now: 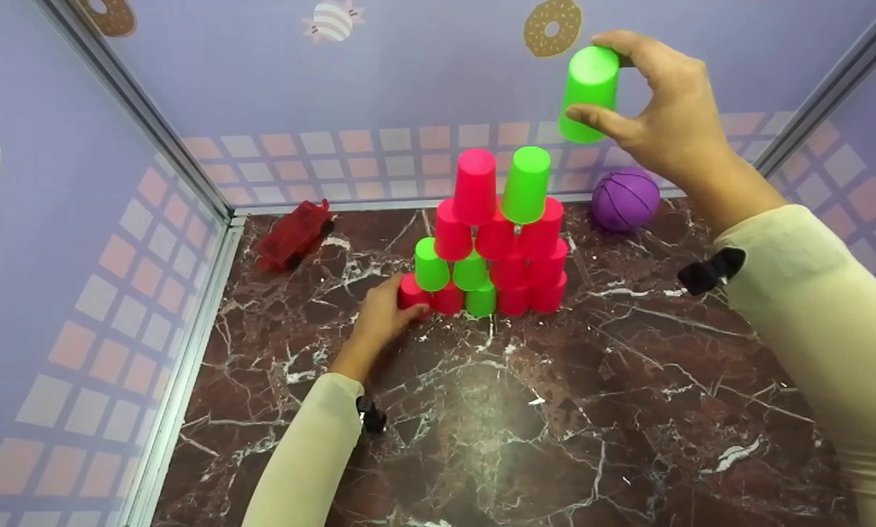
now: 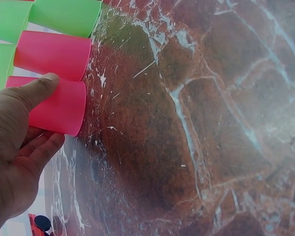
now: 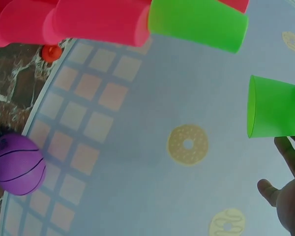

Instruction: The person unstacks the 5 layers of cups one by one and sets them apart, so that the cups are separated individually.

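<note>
Fingers of the right hand (image 1: 664, 110), upper right of the head view, hold an upside-down green plastic cup (image 1: 591, 95), nearly upright. It is up and right of a pink-and-green plastic cup stack (image 1: 496, 238), whose top is nearer this hand. The left hand (image 1: 380, 316) grips the bottom left pink plastic cup (image 1: 411, 291).

Left wrist view: that cup is at left.

Right wrist view: the green plastic cup, at right, is apart from the stack.

4 cup tiers (image 1: 509, 268) before wall (image 1: 408, 88); toy vehicle (image 1: 293, 236) left, ball (image 1: 626, 201) right.
</note>
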### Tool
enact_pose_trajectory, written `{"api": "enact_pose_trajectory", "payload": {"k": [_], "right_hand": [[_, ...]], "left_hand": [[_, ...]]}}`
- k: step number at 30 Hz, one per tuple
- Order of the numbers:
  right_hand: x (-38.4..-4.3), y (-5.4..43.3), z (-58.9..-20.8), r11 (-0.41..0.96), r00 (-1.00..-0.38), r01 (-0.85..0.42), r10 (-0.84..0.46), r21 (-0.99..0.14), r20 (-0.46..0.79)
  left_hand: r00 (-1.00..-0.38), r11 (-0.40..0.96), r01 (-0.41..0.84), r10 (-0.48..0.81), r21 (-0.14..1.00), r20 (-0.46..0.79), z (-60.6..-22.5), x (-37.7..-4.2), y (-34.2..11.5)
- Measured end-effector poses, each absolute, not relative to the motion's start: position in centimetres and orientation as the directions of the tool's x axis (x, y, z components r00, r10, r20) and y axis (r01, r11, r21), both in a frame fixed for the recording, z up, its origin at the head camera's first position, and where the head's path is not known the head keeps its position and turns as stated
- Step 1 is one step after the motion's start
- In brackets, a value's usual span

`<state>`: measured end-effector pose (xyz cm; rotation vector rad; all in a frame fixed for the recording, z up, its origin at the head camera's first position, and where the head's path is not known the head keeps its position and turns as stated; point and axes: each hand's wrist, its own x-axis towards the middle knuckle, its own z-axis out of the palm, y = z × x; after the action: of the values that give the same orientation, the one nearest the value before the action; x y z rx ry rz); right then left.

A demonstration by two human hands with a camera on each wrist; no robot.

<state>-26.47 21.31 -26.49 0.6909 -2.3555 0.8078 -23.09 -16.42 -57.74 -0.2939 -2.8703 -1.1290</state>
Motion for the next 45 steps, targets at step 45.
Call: {"api": "enact_pose_trajectory", "payload": {"k": [45], "right_hand": [[-23.2, 33.0, -45.5, 0.778, -0.950, -0.217, -0.030, -0.589, 0.309]], "left_hand": [[-0.983, 0.728, 0.182, 0.140, 0.661, 0.117, -59.6, -23.9, -16.9]]}}
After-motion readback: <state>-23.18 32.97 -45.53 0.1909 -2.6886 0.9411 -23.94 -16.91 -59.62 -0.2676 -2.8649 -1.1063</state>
